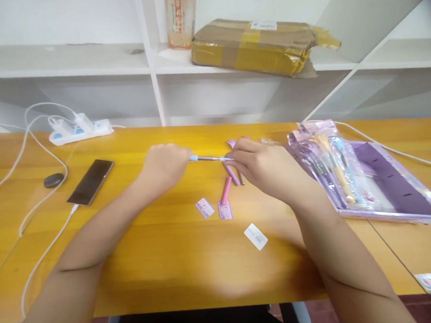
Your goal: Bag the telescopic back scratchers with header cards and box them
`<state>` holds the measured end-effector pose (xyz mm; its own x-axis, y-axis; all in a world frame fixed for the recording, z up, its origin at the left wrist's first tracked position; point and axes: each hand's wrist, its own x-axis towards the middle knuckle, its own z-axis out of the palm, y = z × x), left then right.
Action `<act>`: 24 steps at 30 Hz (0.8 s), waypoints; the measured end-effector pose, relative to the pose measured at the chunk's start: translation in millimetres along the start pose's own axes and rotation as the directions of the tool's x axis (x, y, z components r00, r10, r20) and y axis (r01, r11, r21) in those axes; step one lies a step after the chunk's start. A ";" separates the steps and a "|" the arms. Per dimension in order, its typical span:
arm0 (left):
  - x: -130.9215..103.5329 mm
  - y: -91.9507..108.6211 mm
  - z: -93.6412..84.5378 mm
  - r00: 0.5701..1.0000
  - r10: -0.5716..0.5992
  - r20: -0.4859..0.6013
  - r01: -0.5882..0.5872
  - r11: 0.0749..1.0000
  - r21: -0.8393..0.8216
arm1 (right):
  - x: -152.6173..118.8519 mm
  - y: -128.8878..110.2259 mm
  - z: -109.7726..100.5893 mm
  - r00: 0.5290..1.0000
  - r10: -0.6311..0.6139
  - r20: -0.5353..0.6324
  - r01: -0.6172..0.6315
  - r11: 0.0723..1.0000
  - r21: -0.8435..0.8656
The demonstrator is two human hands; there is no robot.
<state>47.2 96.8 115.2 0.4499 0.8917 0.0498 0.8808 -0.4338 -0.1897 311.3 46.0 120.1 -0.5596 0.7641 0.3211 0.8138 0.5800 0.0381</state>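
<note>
My left hand (168, 164) is closed in a fist around one end of a slim light-blue pen (208, 158). At the other end, my right hand (259, 163) pinches its light-blue tip between thumb and fingers. The pen lies level between the hands, and a silver section shows in its middle. Below my right hand, a pink tube (226, 190) lies with one end on a small printed card (225, 210). A purple stick (231, 174) lies just behind it, partly hidden by my right hand. Another small card (204, 207) and a white label card (255, 236) lie nearer me.
A purple box (394, 170) at the right holds several plastic-wrapped pens (333, 169). To the left are a phone (90, 182) on a cable, a dark round object (53, 180) and a power strip (81, 132). A taped carton (254, 47) and a bottle (181, 17) stand on the shelf.
</note>
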 end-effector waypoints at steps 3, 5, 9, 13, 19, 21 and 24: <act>0.1 0.8 -0.8 1.000 0.014 0.008 -0.014 1.000 0.014 | 0.1 0.0 -4.5 0.998 0.012 0.058 -0.012 1.000 -0.003; 0.1 1.4 -1.1 1.000 0.014 0.011 -0.014 1.000 0.017 | -0.1 -0.1 -6.5 0.997 0.018 0.071 -0.017 1.000 -0.021; 0.5 1.2 -1.7 1.000 0.010 0.015 -0.011 1.000 0.017 | -0.4 -0.3 -7.2 0.997 0.014 0.081 -0.011 0.999 -0.041; 0.8 -0.4 -3.9 1.000 0.015 0.015 -0.015 1.000 0.019 | -0.5 1.0 -6.9 0.998 0.005 0.062 -0.005 1.000 -0.007; 0.6 -1.5 -4.8 1.000 -0.016 0.017 0.016 1.000 -0.008 | -2.3 3.5 -8.7 0.999 0.008 0.046 -0.009 1.000 0.010; 0.2 -1.1 -4.8 1.000 -0.018 0.014 0.018 1.000 -0.007 | -3.5 4.2 -9.0 0.998 0.022 0.050 -0.023 1.000 0.013; -0.2 -1.9 -5.5 1.000 -0.028 0.007 0.028 1.000 -0.002 | -6.2 7.4 -9.7 0.998 0.043 0.051 -0.045 0.999 0.030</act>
<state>46.3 96.7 121.0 0.4244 0.9042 0.0479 0.8932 -0.4093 -0.1861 322.4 42.8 127.6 -0.5311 0.8017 0.2741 0.8330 0.5533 -0.0044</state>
